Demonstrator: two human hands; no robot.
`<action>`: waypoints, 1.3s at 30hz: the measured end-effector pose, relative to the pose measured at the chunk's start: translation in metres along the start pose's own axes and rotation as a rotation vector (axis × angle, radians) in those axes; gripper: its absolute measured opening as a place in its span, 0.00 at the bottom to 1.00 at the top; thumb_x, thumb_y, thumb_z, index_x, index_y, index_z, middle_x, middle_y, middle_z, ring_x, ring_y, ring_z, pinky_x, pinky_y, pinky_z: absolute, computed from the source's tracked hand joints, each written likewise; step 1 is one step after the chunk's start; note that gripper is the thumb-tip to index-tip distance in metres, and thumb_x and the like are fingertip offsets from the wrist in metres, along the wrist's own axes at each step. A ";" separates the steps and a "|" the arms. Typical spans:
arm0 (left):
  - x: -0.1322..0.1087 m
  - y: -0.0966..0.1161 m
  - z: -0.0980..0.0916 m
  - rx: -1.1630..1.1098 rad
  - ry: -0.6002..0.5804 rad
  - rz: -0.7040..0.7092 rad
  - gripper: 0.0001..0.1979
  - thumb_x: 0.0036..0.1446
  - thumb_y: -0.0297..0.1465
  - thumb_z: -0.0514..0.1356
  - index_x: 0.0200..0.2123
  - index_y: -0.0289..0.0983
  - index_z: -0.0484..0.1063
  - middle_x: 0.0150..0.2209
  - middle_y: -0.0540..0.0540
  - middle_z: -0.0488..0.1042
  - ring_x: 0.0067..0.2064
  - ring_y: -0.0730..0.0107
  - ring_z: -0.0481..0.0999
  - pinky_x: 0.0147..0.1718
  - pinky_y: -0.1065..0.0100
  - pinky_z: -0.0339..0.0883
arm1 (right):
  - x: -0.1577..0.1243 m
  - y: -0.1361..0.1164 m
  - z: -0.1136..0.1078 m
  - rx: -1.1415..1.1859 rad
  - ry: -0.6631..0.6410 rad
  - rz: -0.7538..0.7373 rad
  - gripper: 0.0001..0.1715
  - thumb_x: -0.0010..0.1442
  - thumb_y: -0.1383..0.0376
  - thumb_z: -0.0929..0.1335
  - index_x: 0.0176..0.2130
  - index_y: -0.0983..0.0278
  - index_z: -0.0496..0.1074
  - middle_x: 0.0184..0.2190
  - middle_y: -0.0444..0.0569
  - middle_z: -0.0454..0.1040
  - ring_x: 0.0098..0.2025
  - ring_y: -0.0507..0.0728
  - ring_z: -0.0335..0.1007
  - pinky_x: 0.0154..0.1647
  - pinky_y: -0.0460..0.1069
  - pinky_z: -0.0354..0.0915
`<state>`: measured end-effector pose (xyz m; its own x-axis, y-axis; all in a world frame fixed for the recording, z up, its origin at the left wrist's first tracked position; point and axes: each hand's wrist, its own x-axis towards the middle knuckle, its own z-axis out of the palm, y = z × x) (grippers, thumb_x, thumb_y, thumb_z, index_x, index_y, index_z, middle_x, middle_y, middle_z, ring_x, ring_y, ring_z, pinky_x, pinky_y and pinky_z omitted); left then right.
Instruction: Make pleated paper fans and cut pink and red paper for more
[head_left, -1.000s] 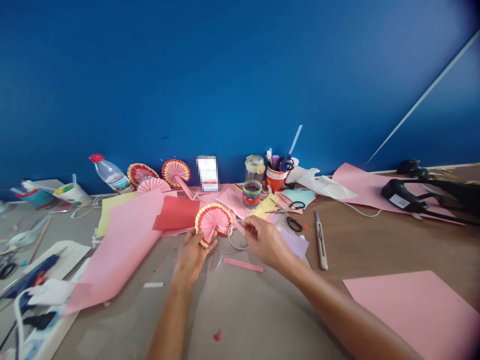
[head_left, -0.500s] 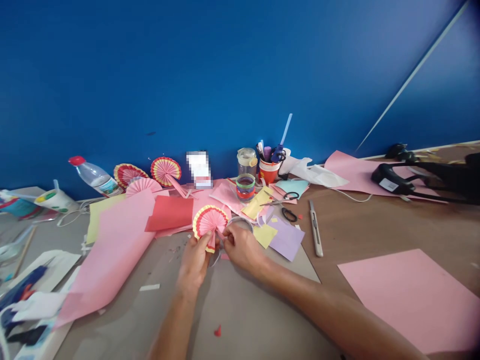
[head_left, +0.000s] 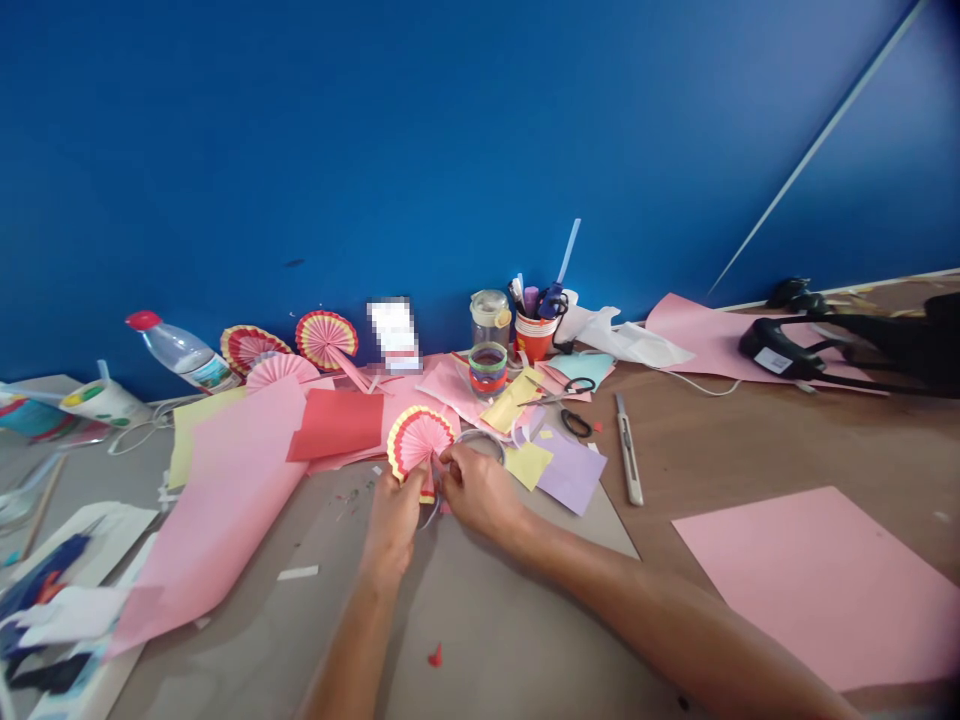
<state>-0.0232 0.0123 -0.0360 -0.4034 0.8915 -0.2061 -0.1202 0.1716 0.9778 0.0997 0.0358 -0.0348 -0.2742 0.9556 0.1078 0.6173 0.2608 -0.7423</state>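
My left hand (head_left: 395,520) pinches the base of a pleated paper fan (head_left: 418,438), pink in the middle with red and yellow rims, and holds it upright over the table. My right hand (head_left: 474,489) is closed at the fan's base, fingertips pressed against its folded stem. What those fingers pinch is too small to make out. A thin clear ring (head_left: 480,440) lies just behind the right hand. Both forearms reach in from the bottom edge.
A large pink sheet (head_left: 217,500) curls at the left, a red sheet (head_left: 336,424) behind it, another pink sheet (head_left: 810,580) at the right. Scissors (head_left: 576,424), a utility knife (head_left: 627,462), tape rolls (head_left: 487,370), a cup of pens (head_left: 534,335), a bottle (head_left: 180,352) and finished fans (head_left: 325,338) line the blue wall.
My right hand has moved left from the clear ring to the fan's base and closed on it. The left hand keeps hold of the fan. The view has drifted slightly.
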 end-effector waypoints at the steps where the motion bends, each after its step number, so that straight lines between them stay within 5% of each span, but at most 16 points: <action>1: 0.000 0.000 0.000 0.033 -0.004 0.017 0.13 0.42 0.35 0.64 0.32 0.34 0.76 0.23 0.50 0.75 0.27 0.67 0.73 0.29 0.69 0.63 | 0.000 -0.001 -0.001 0.002 -0.004 0.000 0.09 0.54 0.71 0.64 0.37 0.64 0.71 0.25 0.46 0.73 0.26 0.53 0.65 0.25 0.46 0.49; 19: -0.009 0.007 0.006 0.165 -0.004 0.112 0.07 0.46 0.31 0.61 0.30 0.35 0.74 0.25 0.50 0.75 0.26 0.70 0.72 0.25 0.72 0.62 | 0.001 -0.002 -0.003 0.084 -0.046 -0.112 0.09 0.55 0.71 0.63 0.34 0.65 0.72 0.26 0.46 0.73 0.25 0.51 0.64 0.26 0.45 0.53; 28: -0.005 0.000 0.008 0.067 -0.049 0.052 0.10 0.46 0.32 0.60 0.32 0.34 0.74 0.25 0.50 0.75 0.26 0.72 0.72 0.26 0.72 0.61 | 0.003 0.001 -0.002 0.101 -0.042 -0.107 0.10 0.53 0.71 0.64 0.37 0.65 0.71 0.26 0.46 0.73 0.27 0.52 0.66 0.28 0.45 0.54; 39: -0.010 0.006 0.014 -0.295 -0.090 -0.100 0.10 0.39 0.33 0.66 0.27 0.35 0.73 0.24 0.50 0.75 0.29 0.70 0.74 0.31 0.70 0.63 | 0.009 0.003 -0.005 0.432 -0.126 -0.106 0.05 0.52 0.71 0.65 0.32 0.64 0.69 0.24 0.42 0.72 0.26 0.50 0.66 0.28 0.43 0.59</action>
<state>-0.0075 0.0105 -0.0280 -0.2960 0.9122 -0.2835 -0.4183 0.1430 0.8970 0.1029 0.0454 -0.0325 -0.4230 0.8958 0.1364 0.2243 0.2494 -0.9421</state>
